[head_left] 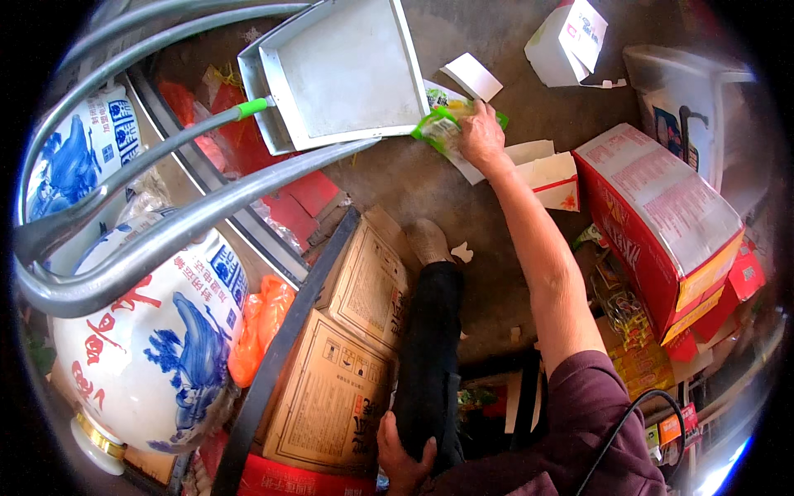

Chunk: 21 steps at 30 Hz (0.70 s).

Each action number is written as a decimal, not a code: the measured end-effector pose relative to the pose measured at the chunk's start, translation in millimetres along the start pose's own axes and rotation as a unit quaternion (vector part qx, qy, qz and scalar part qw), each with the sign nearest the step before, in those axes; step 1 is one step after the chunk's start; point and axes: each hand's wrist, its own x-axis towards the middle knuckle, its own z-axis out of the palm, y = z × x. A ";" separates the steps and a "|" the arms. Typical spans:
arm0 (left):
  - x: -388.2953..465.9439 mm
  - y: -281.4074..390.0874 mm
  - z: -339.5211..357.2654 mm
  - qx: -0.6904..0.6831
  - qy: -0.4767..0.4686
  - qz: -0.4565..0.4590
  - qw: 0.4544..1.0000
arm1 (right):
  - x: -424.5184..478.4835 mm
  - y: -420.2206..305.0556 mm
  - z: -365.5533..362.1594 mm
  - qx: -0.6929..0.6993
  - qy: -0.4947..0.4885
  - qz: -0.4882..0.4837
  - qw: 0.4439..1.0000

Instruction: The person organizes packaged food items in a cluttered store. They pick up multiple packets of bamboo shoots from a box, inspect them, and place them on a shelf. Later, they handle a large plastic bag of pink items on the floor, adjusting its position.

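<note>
My right hand (482, 133) reaches out over the floor, its fingers closed on a green-edged plastic packet (443, 127). White and green printed material lies partly under and beside that packet. Just to the left is a pale metal dustpan (350, 71), with a green collar (252, 108) on its handle. A small white piece of card (472, 75) lies just beyond my fingers. Low in the view, my left hand (403, 451) rests on my dark trouser leg (428, 366), fingers apart and nothing held.
Cardboard cartons (329, 397) stand left of my leg. Large white jars with blue painting (186, 347) and bent metal tubing (186, 217) fill the left side. Rightward are a red carton (657, 229), a torn cardboard piece (546, 177), a white box (567, 43) and a clear plastic bin (688, 111).
</note>
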 end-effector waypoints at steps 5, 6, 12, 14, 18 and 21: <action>6.6 31.5 -12.3 0.009 0.027 0.054 0.998 | -3.4 5.1 30.6 -0.090 -0.058 0.024 0.994; 5.9 31.8 -10.9 0.009 0.030 0.070 0.997 | -9.3 9.4 28.8 -0.044 -0.092 0.046 0.994; -9.0 32.1 12.2 0.038 0.001 0.029 0.999 | -72.8 11.1 -33.4 0.215 -0.090 -0.040 0.972; -11.9 32.4 22.5 0.063 0.019 0.065 0.996 | -103.8 4.6 -80.9 0.306 -0.083 -0.090 0.944; -18.4 37.6 28.8 0.048 0.038 0.094 0.994 | -165.2 -11.3 -183.2 0.411 -0.164 -0.105 0.891; -12.1 13.9 36.8 -0.032 0.095 0.130 0.986 | -201.6 -21.2 -271.4 0.512 -0.231 -0.068 0.824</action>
